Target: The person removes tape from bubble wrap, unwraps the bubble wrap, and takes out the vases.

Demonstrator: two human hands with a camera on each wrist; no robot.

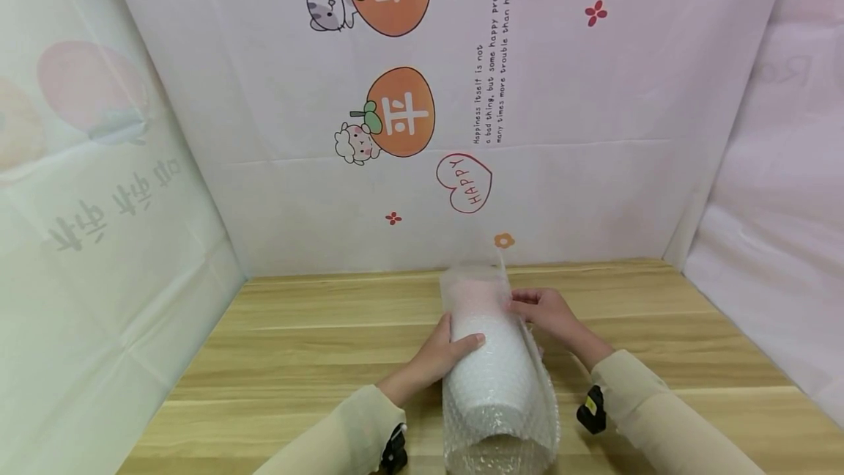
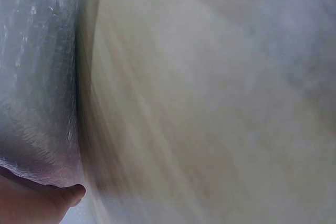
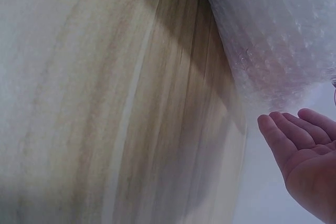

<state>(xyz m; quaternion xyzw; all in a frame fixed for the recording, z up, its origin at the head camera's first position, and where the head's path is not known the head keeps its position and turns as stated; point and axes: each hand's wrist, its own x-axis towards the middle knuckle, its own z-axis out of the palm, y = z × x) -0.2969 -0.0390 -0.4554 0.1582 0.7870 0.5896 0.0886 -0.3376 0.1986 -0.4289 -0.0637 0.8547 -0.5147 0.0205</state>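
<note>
Bubble wrap [image 1: 501, 416], rolled round pale, indistinct contents [image 1: 491, 361], lying lengthwise on table [image 1: 316, 358], mid-view. My left hand [image 1: 438, 354]: gripping wrap's left side, thumb on top. My right hand [image 1: 550, 310]: apparently pinching loose right edge. Judged done: contents enclosed. Judged outstanding: edge unsecured, no fastening visible, near end gaping.

White object [image 1: 491, 358] inside clear bubble wrap [image 1: 543, 409]

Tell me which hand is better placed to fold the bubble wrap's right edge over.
Probably the right hand: it is at the right side of the bubble wrap, near the far end. The left hand holds the opposite side, so it seems better placed to steady.
</note>
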